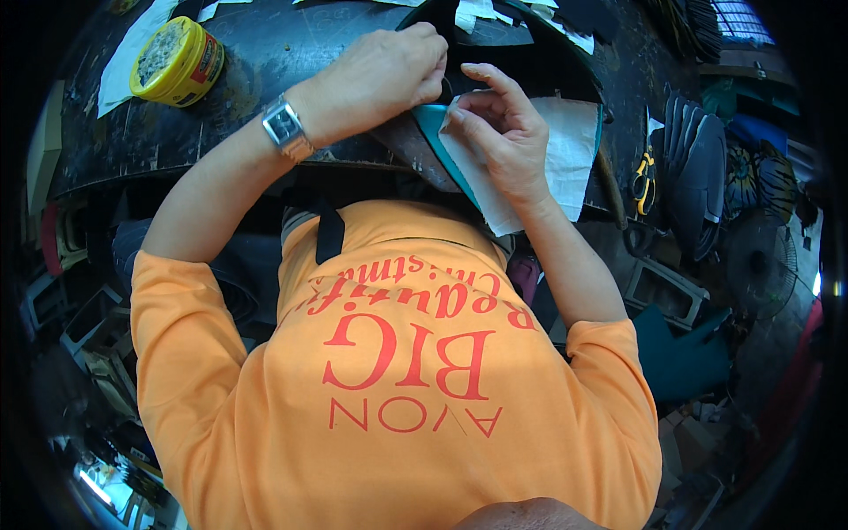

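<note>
My left hand [389, 75], wearing a wristwatch [283, 126], reaches over the dark bench with its fingers curled closed. Whatever it may hold is hidden beneath the fingers, beside a black curved sheet piece [565, 66]. To its right, my right hand [508, 141] pinches thumb and fingers at the upper left edge of a white sheet [561, 159], with the index finger raised. That sheet, paper or cloth, lies against a teal-edged piece [433, 124] and hangs over the bench's near edge. Some of the teal piece is covered by the sheet and my hands.
An open yellow tub [177, 62] with greyish contents stands at the left of the dark bench [265, 53]. White scraps [481, 11] lie at the back. Yellow-handled scissors [644, 181] hang at the right, near dark stacked sheets [693, 168] and a fan [758, 265].
</note>
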A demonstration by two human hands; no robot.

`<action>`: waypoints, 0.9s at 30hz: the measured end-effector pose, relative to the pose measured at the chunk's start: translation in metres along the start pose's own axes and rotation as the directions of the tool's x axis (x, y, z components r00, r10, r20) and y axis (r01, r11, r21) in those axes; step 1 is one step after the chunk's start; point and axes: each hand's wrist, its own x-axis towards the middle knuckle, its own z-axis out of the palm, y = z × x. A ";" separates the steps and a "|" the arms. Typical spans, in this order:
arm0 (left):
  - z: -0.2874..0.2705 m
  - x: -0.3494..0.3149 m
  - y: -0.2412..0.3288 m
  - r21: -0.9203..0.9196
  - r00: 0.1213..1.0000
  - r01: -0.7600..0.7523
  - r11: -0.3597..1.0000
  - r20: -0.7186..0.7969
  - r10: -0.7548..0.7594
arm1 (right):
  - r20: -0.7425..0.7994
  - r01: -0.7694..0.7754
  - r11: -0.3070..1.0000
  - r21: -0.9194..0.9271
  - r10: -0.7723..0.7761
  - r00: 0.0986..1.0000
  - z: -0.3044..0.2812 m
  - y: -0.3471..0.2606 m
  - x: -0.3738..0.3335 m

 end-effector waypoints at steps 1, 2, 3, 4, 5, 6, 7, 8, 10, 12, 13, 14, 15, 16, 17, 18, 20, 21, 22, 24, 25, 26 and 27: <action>-0.003 0.003 -0.003 -0.021 0.998 0.038 0.999 0.042 -0.037 | 0.005 0.010 0.999 -0.040 -0.010 1.000 0.001 0.000 0.000; -0.006 0.006 -0.005 -0.037 0.991 0.095 0.995 0.098 -0.091 | 0.010 0.022 0.997 -0.081 -0.021 1.000 0.002 0.000 0.000; -0.008 0.007 -0.006 -0.043 0.992 0.090 0.995 0.096 -0.085 | 0.009 0.034 0.992 -0.122 -0.033 0.999 0.003 0.000 0.000; -0.010 0.009 -0.007 -0.067 0.990 0.093 0.993 0.112 -0.085 | 0.019 0.031 0.995 -0.097 -0.030 0.999 0.004 0.000 0.000; -0.011 0.010 -0.009 -0.090 0.985 0.112 0.990 0.143 -0.099 | 0.022 0.028 0.997 -0.074 -0.027 0.999 0.006 0.000 0.000; -0.011 0.010 -0.010 -0.112 0.978 0.133 0.985 0.174 -0.112 | 0.025 0.025 0.998 -0.051 -0.023 0.999 0.007 0.000 0.000; -0.011 0.011 -0.011 -0.106 0.981 0.121 0.987 0.167 -0.102 | 0.040 0.060 0.992 -0.114 -0.056 0.998 0.008 0.000 -0.001; -0.010 0.012 -0.013 -0.098 0.983 0.111 0.989 0.159 -0.095 | 0.058 0.097 0.980 -0.174 -0.088 0.994 0.009 0.001 -0.002; -0.010 0.014 -0.018 -0.114 0.981 0.120 0.986 0.166 -0.100 | 0.078 0.146 0.966 -0.214 -0.132 0.988 0.010 0.001 -0.003; -0.009 0.015 -0.023 -0.169 0.969 0.174 0.970 0.203 -0.139 | 0.066 0.177 0.969 -0.175 -0.167 0.984 0.008 0.002 -0.004; -0.007 0.015 -0.024 -0.170 0.978 0.142 0.975 0.174 -0.112 | 0.019 0.200 0.958 -0.205 -0.201 0.980 0.008 0.003 -0.003; -0.006 0.015 -0.025 -0.171 0.983 0.130 0.977 0.148 -0.105 | -0.031 0.234 0.944 -0.233 -0.248 0.968 0.008 0.004 -0.001; -0.005 0.015 -0.025 -0.171 0.982 0.142 0.975 0.150 -0.117 | -0.073 0.273 0.925 -0.265 -0.301 0.951 0.007 0.005 0.000; -0.005 0.014 -0.025 -0.163 0.986 0.122 0.979 0.130 -0.101 | -0.116 0.222 0.930 -0.293 -0.265 0.957 0.007 0.006 0.002; -0.004 0.013 -0.024 -0.154 0.985 0.125 0.980 0.139 -0.103 | -0.155 0.178 0.930 -0.323 -0.237 0.959 0.006 0.006 0.003; -0.004 0.012 -0.022 -0.149 0.986 0.121 0.981 0.135 -0.101 | -0.195 0.131 0.927 -0.351 -0.209 0.958 0.006 0.006 0.005; -0.003 0.010 -0.019 -0.158 0.983 0.142 0.977 0.136 -0.121 | -0.183 0.107 0.908 -0.406 -0.195 0.964 0.006 0.005 0.006; -0.003 0.009 -0.018 -0.163 0.983 0.150 0.975 0.129 -0.130 | -0.172 0.090 0.894 -0.439 -0.182 0.968 0.006 0.004 0.007; -0.003 0.008 -0.016 -0.156 0.985 0.149 0.976 0.115 -0.132 | -0.148 0.105 0.874 -0.475 -0.197 0.969 0.007 0.003 0.008; -0.002 0.006 -0.013 -0.145 0.988 0.144 0.979 0.084 -0.132 | -0.135 0.095 0.850 -0.519 -0.191 0.972 0.009 0.003 0.011; -0.001 0.004 -0.012 -0.142 0.989 0.140 0.980 0.075 -0.130 | -0.112 0.127 0.830 -0.543 -0.222 0.969 0.010 0.003 0.013; -0.001 0.001 -0.010 -0.143 0.990 0.131 0.981 0.064 -0.123 | -0.129 0.103 0.844 -0.526 -0.199 0.972 0.011 0.004 0.014; 0.001 -0.002 -0.008 -0.135 0.991 0.131 0.982 0.053 -0.125 | -0.136 0.102 0.855 -0.509 -0.196 0.971 0.012 0.005 0.016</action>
